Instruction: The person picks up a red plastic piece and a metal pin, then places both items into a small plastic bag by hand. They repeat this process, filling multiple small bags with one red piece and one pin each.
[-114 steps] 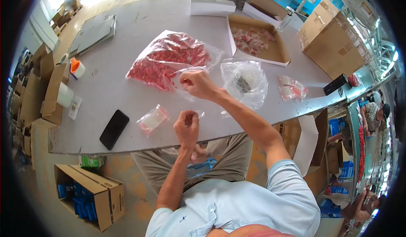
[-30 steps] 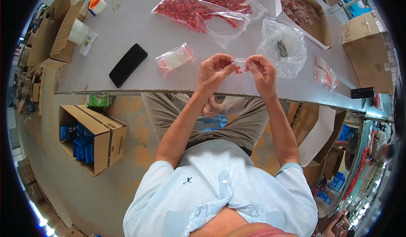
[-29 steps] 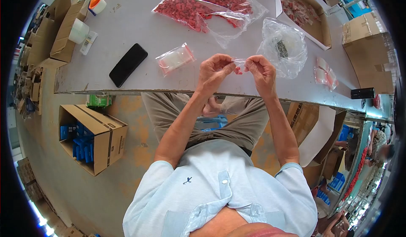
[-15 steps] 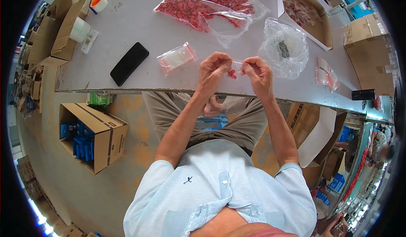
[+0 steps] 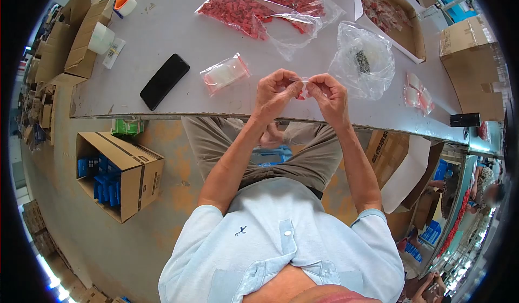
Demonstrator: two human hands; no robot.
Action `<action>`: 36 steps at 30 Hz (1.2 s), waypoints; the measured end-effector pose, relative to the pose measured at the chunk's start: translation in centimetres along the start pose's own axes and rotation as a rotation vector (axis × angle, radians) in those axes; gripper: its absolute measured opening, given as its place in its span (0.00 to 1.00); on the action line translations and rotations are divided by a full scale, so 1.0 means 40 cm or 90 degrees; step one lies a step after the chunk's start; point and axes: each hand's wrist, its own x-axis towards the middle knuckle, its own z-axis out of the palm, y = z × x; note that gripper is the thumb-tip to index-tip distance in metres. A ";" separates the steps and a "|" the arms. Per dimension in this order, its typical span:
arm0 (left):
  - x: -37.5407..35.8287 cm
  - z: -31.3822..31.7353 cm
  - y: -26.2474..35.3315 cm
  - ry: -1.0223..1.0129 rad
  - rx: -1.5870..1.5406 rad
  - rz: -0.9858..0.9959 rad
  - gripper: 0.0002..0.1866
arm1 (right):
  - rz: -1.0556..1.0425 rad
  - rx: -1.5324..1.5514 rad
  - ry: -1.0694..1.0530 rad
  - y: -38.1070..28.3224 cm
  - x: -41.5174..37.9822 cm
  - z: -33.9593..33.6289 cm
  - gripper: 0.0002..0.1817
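Observation:
Near the table's front edge, my left hand [image 5: 274, 94] and my right hand [image 5: 330, 97] pinch the top of a small clear plastic bag [image 5: 305, 80] between them. Small red pieces [image 5: 300, 94] show inside it, below my fingertips. Left of my hands lies a packet of flat clear bags [image 5: 226, 74] with red edges. A larger clear bag [image 5: 373, 81] holding small dark metal pieces [image 5: 362, 61] rests to the right. Beyond my hands a big open plastic bag is full of red plastic pieces [image 5: 254, 11].
A black phone [image 5: 165, 81] lies on the table [image 5: 130, 48] at left. At the back right stands a shallow carton [image 5: 415, 38] with filled small bags. More bag packets [image 5: 418, 93] lie at right. An open box with blue packs [image 5: 141, 176] stands on the floor.
My two hands have come slightly closer together at the small bag's top. The red pieces in it are now more covered by my fingers. The other table items stay put.

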 end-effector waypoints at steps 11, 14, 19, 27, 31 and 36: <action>-0.001 -0.005 0.005 -0.015 -0.038 -0.020 0.05 | 0.013 -0.008 -0.016 -0.007 0.000 -0.004 0.07; -0.001 -0.010 0.006 -0.012 -0.024 -0.039 0.04 | 0.009 -0.032 -0.018 -0.005 0.000 0.000 0.06; -0.002 0.001 0.018 -0.021 -0.017 -0.037 0.06 | -0.012 -0.037 0.008 -0.012 0.003 0.012 0.05; -0.005 -0.005 0.014 -0.025 0.041 -0.040 0.05 | -0.047 -0.118 0.001 -0.024 -0.004 0.014 0.04; -0.006 -0.006 0.013 -0.007 0.040 -0.063 0.03 | -0.031 -0.106 -0.013 -0.011 -0.007 0.010 0.04; -0.004 0.011 0.032 -0.025 0.041 -0.047 0.03 | -0.039 -0.031 -0.039 -0.007 -0.003 -0.006 0.04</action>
